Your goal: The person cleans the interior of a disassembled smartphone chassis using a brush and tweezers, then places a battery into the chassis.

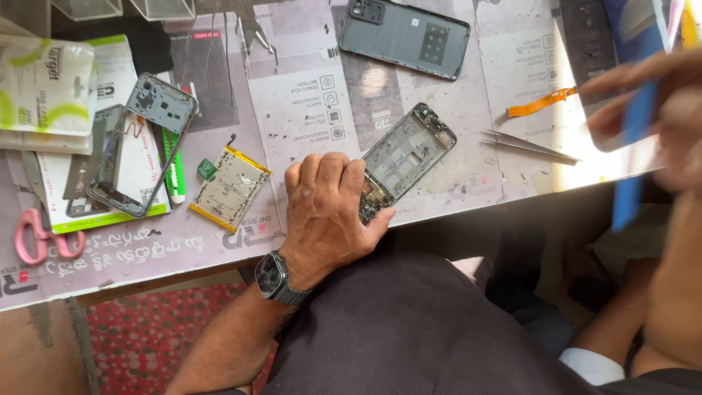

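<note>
My left hand [325,208] rests on the work table near its front edge, fingers curled over the lower end of an opened phone body [409,153] with its inner boards exposed. A dark watch [274,278] sits on that wrist. My right hand [658,95] is raised at the right edge, blurred, with its fingers closed around a blue flat tool [635,146] that points downward. A flat yellow-edged battery [230,188] lies just left of my left hand.
A grey phone back cover [406,36] lies at the back. Metal tweezers [526,145] and an orange flex strip [541,102] are to the right. A bare phone frame [139,146], a green cutter [174,168], pink scissors [40,238] and packets sit left.
</note>
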